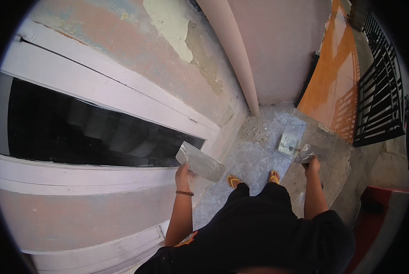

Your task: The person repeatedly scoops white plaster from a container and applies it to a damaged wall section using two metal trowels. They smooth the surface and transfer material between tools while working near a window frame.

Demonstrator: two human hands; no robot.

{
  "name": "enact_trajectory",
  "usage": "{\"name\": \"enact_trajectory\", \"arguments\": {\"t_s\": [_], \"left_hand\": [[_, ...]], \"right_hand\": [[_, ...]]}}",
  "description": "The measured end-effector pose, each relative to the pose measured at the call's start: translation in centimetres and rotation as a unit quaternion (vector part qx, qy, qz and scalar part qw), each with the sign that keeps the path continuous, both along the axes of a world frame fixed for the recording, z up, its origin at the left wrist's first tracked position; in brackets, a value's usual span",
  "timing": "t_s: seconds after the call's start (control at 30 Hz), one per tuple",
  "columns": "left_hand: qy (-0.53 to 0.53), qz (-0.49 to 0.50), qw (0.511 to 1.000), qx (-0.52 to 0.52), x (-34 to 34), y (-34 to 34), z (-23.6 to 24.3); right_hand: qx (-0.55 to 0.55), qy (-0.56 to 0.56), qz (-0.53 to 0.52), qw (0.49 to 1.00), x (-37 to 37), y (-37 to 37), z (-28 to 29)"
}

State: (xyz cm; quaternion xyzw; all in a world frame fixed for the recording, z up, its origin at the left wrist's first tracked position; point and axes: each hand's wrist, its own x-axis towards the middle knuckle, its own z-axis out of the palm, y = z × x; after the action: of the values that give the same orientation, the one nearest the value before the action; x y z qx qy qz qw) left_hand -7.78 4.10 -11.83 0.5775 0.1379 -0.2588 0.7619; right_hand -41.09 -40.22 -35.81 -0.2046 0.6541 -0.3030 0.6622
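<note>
My left hand [182, 176] grips a flat, rectangular metal plate [202, 162] smeared with pale material, held out beside the white window frame [95, 112]. My right hand [311, 165] is closed on a metal trowel or scraper [310, 150]; its exact shape is hard to tell. Past the trowel, on the pale, smeared floor tiles [252, 160], lies a light rectangular piece [287, 144] with whitish-green stuff on it; I cannot make out what it is. My feet in yellow flip-flops [235, 180] stand on these tiles.
A weathered wall [204, 73] with peeling paint rises at the left, with a vertical pipe [232, 50] in the corner. At the right are an orange tiled floor [328, 105], a black metal railing [378, 91], rough concrete and a red-edged object [369, 228].
</note>
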Motion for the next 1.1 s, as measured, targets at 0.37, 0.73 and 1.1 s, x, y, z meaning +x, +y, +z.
{"name": "enact_trajectory", "arguments": {"t_s": [0.37,0.73,1.1], "left_hand": [[-0.196,-0.291,0.881,0.318,-3.9,-8.8,-7.5],[-0.283,-0.405,0.779,0.386,-5.2,-13.0,-17.0],[-0.227,-0.425,0.807,0.341,-5.9,-16.6,-43.3]], "right_hand": [[-0.351,0.245,0.591,0.684,0.9,2.7,13.7],[-0.422,0.044,0.751,0.506,14.6,8.2,1.4],[-0.342,-0.024,0.76,0.552,16.0,2.9,-23.1]]}}
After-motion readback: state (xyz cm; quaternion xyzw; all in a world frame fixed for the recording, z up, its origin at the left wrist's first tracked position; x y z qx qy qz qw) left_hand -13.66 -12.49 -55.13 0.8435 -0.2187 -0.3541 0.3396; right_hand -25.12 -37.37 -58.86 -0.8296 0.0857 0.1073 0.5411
